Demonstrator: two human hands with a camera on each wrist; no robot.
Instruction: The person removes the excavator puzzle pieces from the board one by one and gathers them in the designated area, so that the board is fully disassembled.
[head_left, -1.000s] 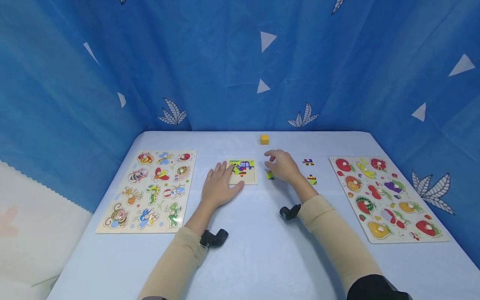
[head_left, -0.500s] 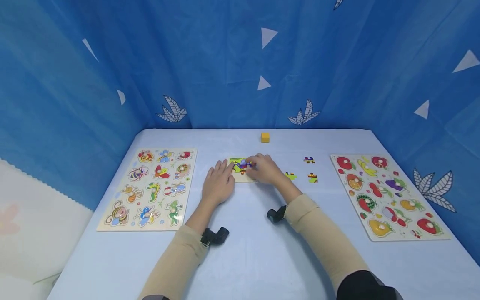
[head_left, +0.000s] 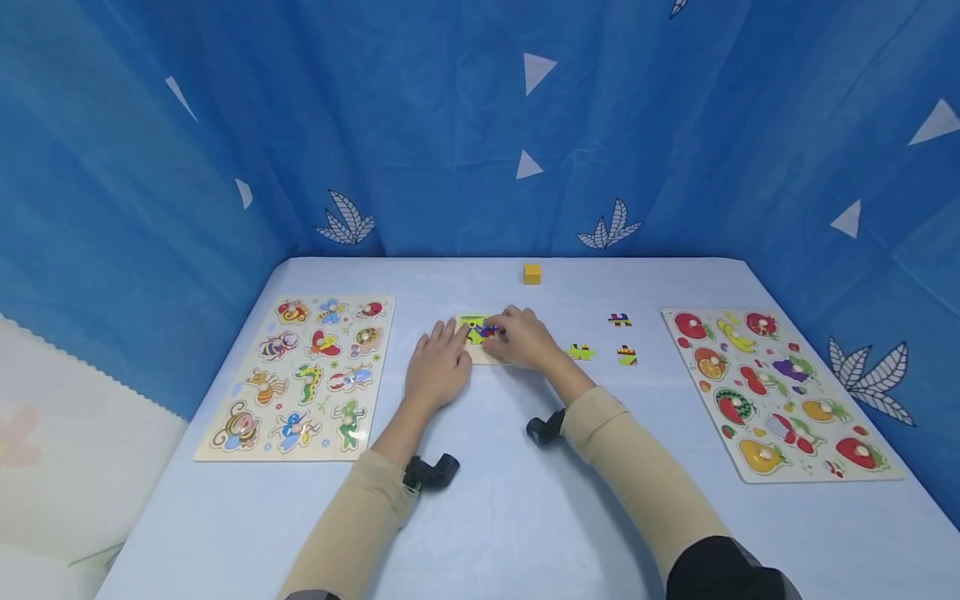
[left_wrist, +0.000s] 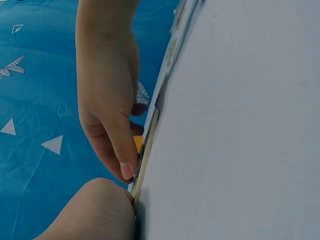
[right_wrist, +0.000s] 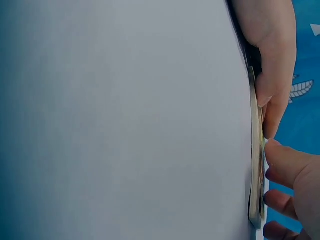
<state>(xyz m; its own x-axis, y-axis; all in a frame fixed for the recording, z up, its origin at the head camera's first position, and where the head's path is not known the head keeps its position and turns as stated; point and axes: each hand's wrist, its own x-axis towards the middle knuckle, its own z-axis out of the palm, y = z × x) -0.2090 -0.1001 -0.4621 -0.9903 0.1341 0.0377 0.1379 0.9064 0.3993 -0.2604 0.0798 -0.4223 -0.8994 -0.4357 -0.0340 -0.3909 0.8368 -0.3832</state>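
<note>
Leftward since the earliest frame, the right hand [head_left: 525,340] has come over the puzzle [head_left: 484,358], fingers curled; whether its grip pinches a piece, I cannot tell. Flat, straight-fingered, the left hand [head_left: 437,367] touches the puzzle's left edge. Three loose pieces [head_left: 581,352] lie right on the tabletop [head_left: 487,508], a yellow cube [head_left: 532,274] beyond.

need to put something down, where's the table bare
Bare table: near middle, between left sleeve and right sleeve; far edge, right of the yellow cube. Crowded: the puzzle tray, with left hand and right hand at it, and loose pieces alongside.
</note>
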